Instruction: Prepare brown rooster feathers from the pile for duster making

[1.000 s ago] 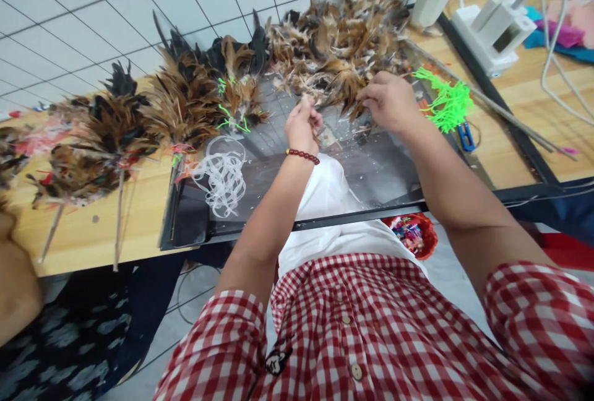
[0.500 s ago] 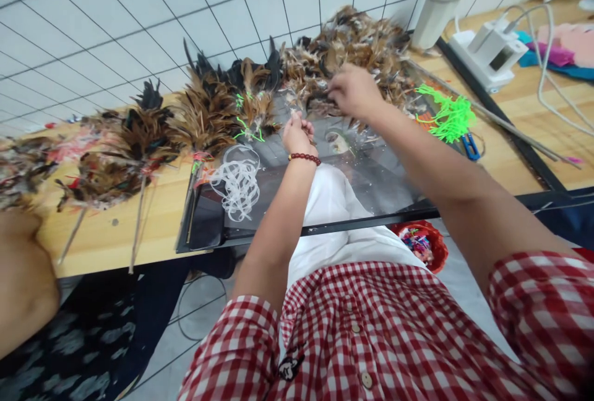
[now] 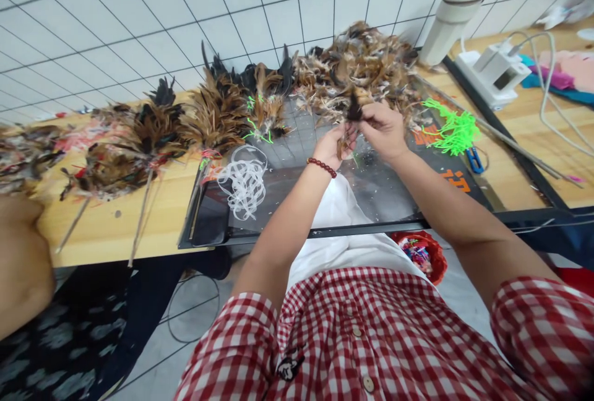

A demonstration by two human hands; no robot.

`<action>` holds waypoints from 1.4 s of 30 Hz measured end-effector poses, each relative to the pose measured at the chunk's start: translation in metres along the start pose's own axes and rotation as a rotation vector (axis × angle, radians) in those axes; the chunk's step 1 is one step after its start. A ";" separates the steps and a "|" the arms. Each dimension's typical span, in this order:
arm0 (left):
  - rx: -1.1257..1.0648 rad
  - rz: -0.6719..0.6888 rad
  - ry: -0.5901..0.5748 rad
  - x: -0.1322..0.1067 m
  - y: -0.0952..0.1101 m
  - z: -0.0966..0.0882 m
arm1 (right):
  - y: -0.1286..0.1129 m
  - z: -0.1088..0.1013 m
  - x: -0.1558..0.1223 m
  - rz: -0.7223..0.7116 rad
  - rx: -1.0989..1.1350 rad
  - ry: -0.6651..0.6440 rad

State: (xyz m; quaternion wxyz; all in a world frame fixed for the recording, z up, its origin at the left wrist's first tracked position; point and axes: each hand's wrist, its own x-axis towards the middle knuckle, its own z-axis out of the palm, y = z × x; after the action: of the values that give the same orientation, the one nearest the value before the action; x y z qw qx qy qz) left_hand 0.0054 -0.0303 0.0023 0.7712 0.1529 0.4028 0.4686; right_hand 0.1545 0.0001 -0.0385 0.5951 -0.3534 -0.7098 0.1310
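My left hand (image 3: 330, 146), with a dark red bead bracelet at the wrist, is closed with a brown feather piece at its fingers. Right beside it, my right hand (image 3: 385, 132) pinches a small dark feather (image 3: 354, 107), whose tip points up. The fingers of both hands meet over the dark glassy panel (image 3: 297, 187). Just behind them lies a big heap of loose brown feathers (image 3: 366, 54). Feather bundles (image 3: 208, 104) in brown and black stand left of the heap, some with bright green ties. How the fingertips overlap is partly hidden.
Clear stretchy cord (image 3: 244, 187) lies tangled at the panel's left. Green strings (image 3: 452, 129), a blue cutter (image 3: 474, 159) and thin sticks (image 3: 524, 144) are at right. Behind stand a bottle (image 3: 452, 23) and a power strip (image 3: 485, 76). A red basket (image 3: 434, 258) sits below. Another person's arm (image 3: 23, 258) is at far left.
My right hand has drawn back from the feather heap with a dark feather and come to my left hand. My left hand appears further right, and the view has shifted slightly.
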 end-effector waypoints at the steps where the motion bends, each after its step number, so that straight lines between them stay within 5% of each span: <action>1: -0.009 -0.009 -0.010 0.000 0.000 0.000 | -0.003 -0.003 -0.003 -0.073 -0.065 -0.054; 10: -0.049 -0.017 -0.031 0.005 0.001 -0.005 | -0.001 -0.017 -0.007 -0.433 -0.378 -0.395; 24: -0.024 -0.033 -0.042 0.011 0.003 -0.015 | -0.015 -0.012 -0.006 -0.531 -0.384 -0.492; 27: 0.044 0.080 -0.004 0.015 0.003 -0.017 | -0.011 -0.014 -0.005 -0.424 -0.361 -0.399; 31: 0.187 0.200 -0.002 0.012 0.000 -0.014 | -0.003 -0.019 -0.001 -0.006 -0.231 -0.140; 34: 0.272 0.203 -0.035 0.006 -0.003 -0.009 | 0.000 -0.019 0.003 0.234 0.016 -0.091; 42: 0.353 0.213 -0.076 0.003 -0.010 -0.006 | -0.012 -0.014 0.004 0.369 0.281 -0.158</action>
State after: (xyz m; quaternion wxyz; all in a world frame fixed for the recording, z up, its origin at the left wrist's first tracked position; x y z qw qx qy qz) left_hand 0.0074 -0.0335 -0.0091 0.6932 0.3450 0.4306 0.4637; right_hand 0.1634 -0.0087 -0.0248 0.5469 -0.3795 -0.6524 0.3622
